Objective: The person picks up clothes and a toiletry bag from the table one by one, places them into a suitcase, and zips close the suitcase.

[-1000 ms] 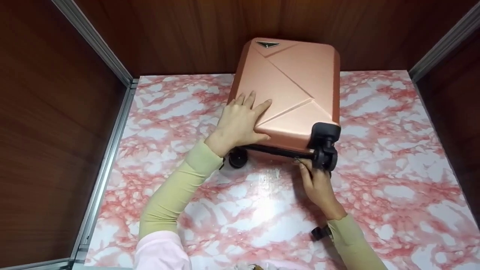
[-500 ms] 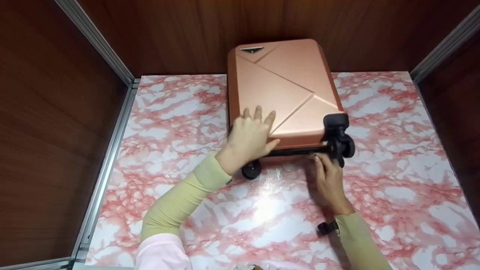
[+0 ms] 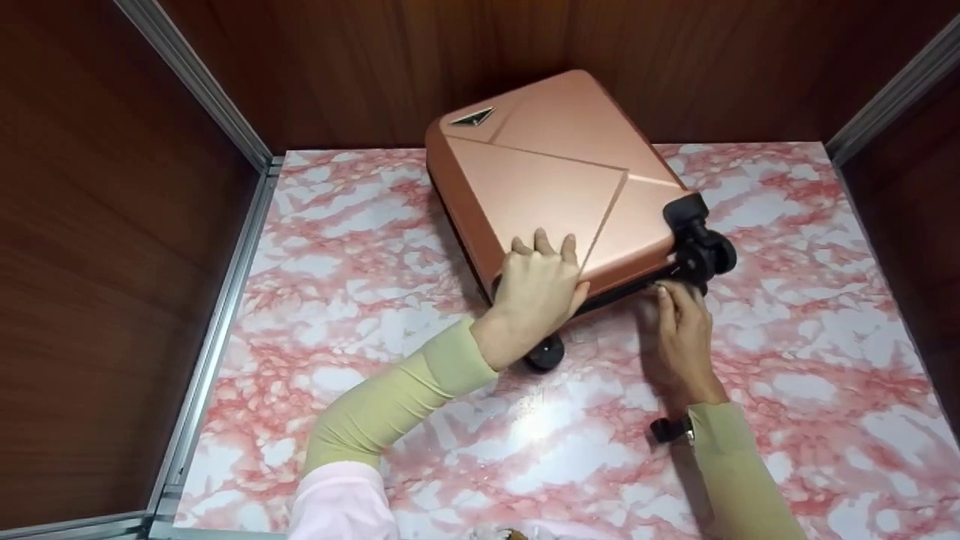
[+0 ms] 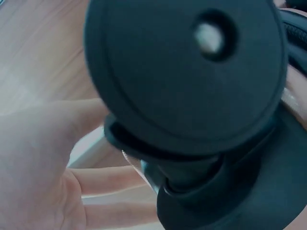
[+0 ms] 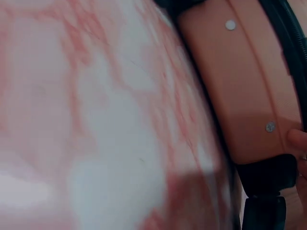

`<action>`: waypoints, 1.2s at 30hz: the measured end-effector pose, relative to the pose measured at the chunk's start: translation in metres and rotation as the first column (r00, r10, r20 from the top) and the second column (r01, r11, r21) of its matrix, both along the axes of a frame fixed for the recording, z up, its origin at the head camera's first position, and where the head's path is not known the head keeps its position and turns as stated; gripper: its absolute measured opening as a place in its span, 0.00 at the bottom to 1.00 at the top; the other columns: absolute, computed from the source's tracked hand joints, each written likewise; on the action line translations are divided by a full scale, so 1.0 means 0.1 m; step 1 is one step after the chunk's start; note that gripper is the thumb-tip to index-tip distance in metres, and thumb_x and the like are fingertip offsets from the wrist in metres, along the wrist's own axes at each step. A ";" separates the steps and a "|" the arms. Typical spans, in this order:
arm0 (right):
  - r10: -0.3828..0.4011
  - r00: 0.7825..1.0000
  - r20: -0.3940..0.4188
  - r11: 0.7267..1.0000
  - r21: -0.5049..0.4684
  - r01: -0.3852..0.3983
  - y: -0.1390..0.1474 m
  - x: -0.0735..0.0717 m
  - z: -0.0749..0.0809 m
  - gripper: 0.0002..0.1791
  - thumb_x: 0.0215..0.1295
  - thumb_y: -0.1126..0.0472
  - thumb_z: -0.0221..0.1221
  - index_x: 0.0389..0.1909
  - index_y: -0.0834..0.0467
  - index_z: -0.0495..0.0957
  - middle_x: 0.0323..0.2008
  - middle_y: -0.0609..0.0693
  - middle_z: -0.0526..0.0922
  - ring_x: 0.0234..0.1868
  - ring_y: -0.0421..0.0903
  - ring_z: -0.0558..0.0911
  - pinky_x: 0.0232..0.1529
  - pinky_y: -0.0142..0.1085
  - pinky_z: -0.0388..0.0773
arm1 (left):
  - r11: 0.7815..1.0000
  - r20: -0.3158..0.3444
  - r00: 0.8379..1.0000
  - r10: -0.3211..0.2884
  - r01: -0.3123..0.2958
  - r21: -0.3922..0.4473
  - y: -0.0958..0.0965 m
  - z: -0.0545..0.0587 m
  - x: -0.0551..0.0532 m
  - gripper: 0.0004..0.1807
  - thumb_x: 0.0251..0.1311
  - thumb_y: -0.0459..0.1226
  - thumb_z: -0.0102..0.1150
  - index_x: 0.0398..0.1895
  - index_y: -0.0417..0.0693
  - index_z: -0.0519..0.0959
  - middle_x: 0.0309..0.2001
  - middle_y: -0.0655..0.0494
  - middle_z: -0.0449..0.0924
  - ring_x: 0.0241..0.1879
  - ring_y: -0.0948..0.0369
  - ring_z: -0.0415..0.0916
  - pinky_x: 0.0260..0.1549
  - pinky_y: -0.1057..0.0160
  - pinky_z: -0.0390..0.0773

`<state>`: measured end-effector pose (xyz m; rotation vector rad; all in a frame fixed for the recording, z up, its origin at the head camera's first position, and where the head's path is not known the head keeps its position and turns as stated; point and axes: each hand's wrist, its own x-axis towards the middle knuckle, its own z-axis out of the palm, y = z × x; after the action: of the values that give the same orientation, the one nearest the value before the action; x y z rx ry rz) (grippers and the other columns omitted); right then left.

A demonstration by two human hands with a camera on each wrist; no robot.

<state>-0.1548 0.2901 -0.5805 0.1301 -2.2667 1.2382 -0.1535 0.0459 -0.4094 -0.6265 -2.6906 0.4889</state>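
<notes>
A rose-gold hard-shell suitcase lies flat and slanted, its wheeled end towards me. My left hand rests on its near left corner with the fingers spread over the shell. At the near side, close to the right-hand caster wheel, my right hand pinches a zipper pull, mostly hidden by the fingertips. The black zipper runs along this side between the wheels. A wheel fills much of the left wrist view, straight fingers behind it. Screws dot the shell's end in the right wrist view.
The suitcase lies on a red-and-white marbled tabletop. Dark wood panels with metal edge strips stand at the back and both sides. A small black device sits at my right wrist.
The suitcase has turned counterclockwise, its wheeled end swinging right and its far end left. My left hand has moved right with it, and my right hand has moved right and away from me.
</notes>
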 end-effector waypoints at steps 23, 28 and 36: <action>-0.044 0.998 0.054 0.998 0.053 0.041 0.25 -0.52 0.13 0.14 0.80 0.58 0.52 0.46 0.62 0.84 0.42 0.56 0.86 0.45 0.50 0.82 0.47 0.32 0.71 | 0.969 0.026 0.980 -0.198 0.191 0.157 0.09 -0.02 -0.25 0.36 0.65 0.66 0.55 0.66 0.54 0.80 0.54 0.45 0.80 0.53 0.50 0.80 0.56 0.54 0.78; -0.023 0.999 0.033 0.997 0.068 0.020 0.25 -0.48 0.14 0.13 0.79 0.61 0.53 0.45 0.65 0.83 0.39 0.61 0.84 0.40 0.52 0.79 0.42 0.37 0.69 | 0.902 0.122 0.940 -0.319 0.261 0.344 -0.07 -0.09 -0.45 0.39 0.61 0.68 0.58 0.70 0.59 0.77 0.60 0.42 0.72 0.65 0.46 0.69 0.67 0.46 0.65; -0.009 1.000 0.010 0.993 0.119 0.008 0.26 -0.41 0.14 0.10 0.77 0.66 0.55 0.45 0.67 0.83 0.34 0.64 0.83 0.34 0.57 0.77 0.37 0.45 0.67 | 0.923 0.167 0.935 -0.312 0.257 0.285 -0.10 -0.09 -0.51 0.41 0.63 0.72 0.47 0.73 0.63 0.72 0.73 0.43 0.66 0.70 0.45 0.65 0.67 0.49 0.65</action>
<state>-0.1955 0.3160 -0.5669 0.1581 -2.3475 1.1011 -0.2043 0.0359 -0.4182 -1.0217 -2.7210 -0.0096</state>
